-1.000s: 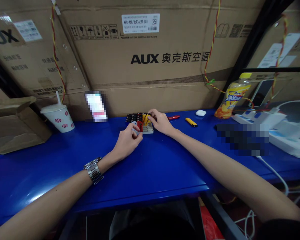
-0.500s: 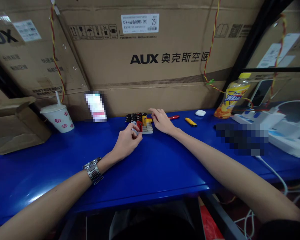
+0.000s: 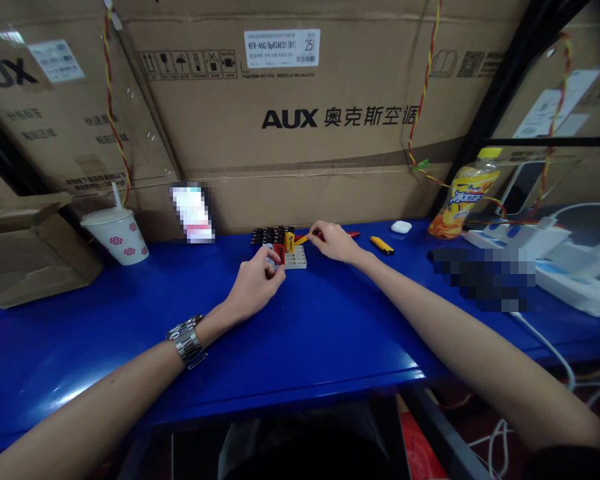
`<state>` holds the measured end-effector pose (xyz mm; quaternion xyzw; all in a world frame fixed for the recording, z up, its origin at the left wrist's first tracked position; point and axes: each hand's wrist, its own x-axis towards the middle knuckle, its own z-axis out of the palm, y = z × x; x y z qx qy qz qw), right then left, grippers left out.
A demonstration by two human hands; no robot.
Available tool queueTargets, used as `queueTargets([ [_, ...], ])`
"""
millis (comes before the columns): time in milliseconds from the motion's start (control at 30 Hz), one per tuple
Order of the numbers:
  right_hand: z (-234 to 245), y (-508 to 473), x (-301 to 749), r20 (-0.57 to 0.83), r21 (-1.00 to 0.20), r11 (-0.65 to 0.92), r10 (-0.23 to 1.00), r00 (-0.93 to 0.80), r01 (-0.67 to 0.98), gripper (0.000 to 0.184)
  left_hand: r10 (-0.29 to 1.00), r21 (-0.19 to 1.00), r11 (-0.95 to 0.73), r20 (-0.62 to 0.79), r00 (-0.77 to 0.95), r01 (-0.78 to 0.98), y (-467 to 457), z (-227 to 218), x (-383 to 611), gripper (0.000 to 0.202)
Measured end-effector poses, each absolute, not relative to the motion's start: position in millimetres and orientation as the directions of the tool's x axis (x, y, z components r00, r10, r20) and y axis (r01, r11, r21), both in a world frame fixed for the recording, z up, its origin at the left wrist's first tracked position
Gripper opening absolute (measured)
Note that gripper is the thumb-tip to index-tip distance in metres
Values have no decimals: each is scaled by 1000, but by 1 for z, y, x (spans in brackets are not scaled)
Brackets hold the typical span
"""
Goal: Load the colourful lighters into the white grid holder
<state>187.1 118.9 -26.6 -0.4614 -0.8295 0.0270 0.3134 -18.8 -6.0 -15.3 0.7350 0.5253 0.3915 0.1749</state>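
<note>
Being pinched between the fingers of the right hand (image 3: 333, 243), a yellow piece (image 3: 303, 239) is held beside a small tray (image 3: 298, 261). Left fingers (image 3: 269, 256) are curled together at a red piece (image 3: 279, 252); any grip cannot be told.

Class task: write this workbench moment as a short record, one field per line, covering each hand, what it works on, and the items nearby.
Left hand: fingers curled at a red item, grip unclear
Right hand: pinching a small yellow item
Holder: pale compartment tray, with dark items in rows beside it
Surface: blue workbench
Nearby: yellow lighter, white earbud case, paper cup
</note>
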Motion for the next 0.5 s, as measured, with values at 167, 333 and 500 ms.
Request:
queueTargets([
  [167, -10, 112, 191, 617, -673, 615, 773, -146, 412, 25, 907, 654, -383, 401, 130, 652, -8, -13, -18, 6],
  [333, 3, 84, 178, 483, -809, 563, 799, -358, 166, 32, 822, 590, -480, 562, 97, 649, -7, -15, -17, 15],
  [500, 8, 61, 153, 410, -844, 534, 703, -581, 49, 34, 814, 577, -564, 509, 281, 590, -5, -19, -20, 25],
])
